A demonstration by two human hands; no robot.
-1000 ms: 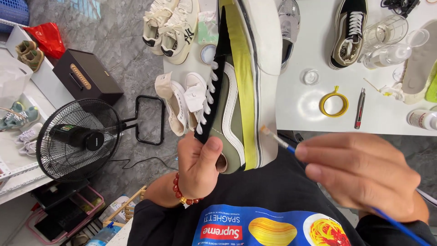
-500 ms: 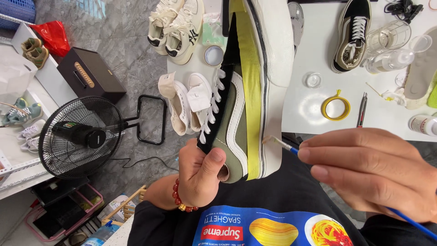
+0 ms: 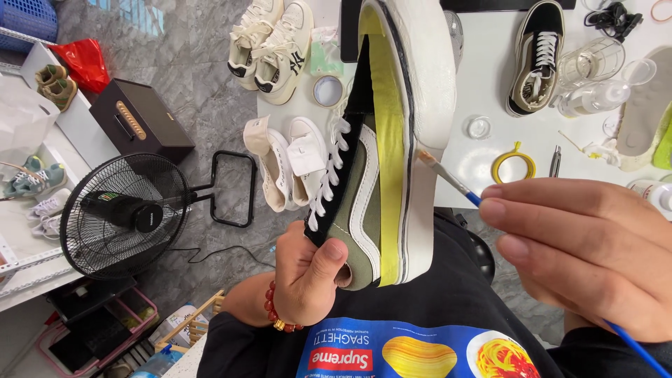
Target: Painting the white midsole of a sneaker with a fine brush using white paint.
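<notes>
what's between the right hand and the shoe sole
In the head view, only the thin blue-handled brush spans that gap: the right hand pinches its handle, and its bristle tip touches the white sole of the shoe held by the left hand.

Open table strip right of raised sneaker, bounded by tape ring, small round lid, pen, glass jars beyond.

Black floor fan on grey tiled floor, brown box beside a red bag, cream sneakers, white bench carrying a black-and-tan shoe, yellow tape ring, clear glass jars
</notes>
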